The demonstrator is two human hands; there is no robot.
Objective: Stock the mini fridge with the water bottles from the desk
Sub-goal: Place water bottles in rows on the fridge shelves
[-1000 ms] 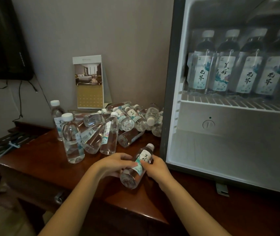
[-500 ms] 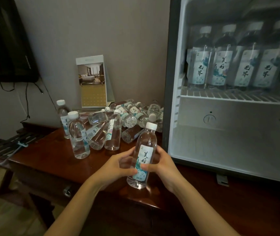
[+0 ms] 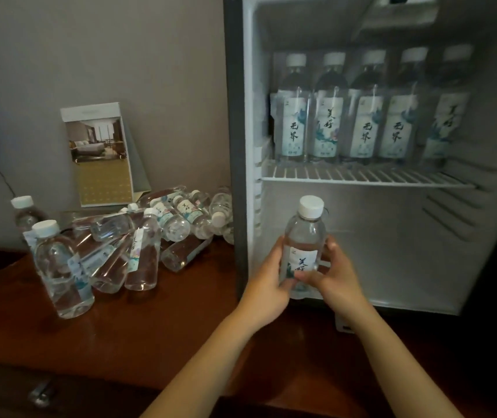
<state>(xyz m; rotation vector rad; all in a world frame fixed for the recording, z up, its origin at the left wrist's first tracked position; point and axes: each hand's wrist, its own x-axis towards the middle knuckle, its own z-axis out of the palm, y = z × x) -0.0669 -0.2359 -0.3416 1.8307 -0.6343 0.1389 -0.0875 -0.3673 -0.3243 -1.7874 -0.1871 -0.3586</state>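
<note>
Heap of water bottles (image 3: 138, 236) on desk (image 3: 150, 327), frame left, by brochure card (image 3: 99, 152). Open mini fridge (image 3: 238, 116) at right, five bottles (image 3: 364, 116) upright on wire shelf (image 3: 361, 176). At lower compartment's mouth, single bottle (image 3: 304, 230) gripped by left hand (image 3: 266, 285) and right hand (image 3: 336, 279).

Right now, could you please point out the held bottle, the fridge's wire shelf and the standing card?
Held water bottle (image 3: 304, 235): head view, clear body above label.
Wire shelf (image 3: 361, 176): head view, front bars.
Standing card (image 3: 105, 182): head view, patterned lower half.

The held bottle (image 3: 304, 233) is labelled 美好, like the second shelf bottle (image 3: 328, 125); the first shelf bottle (image 3: 294, 128), third shelf bottle (image 3: 365, 128) and fourth shelf bottle (image 3: 396, 128) read 无界.
</note>
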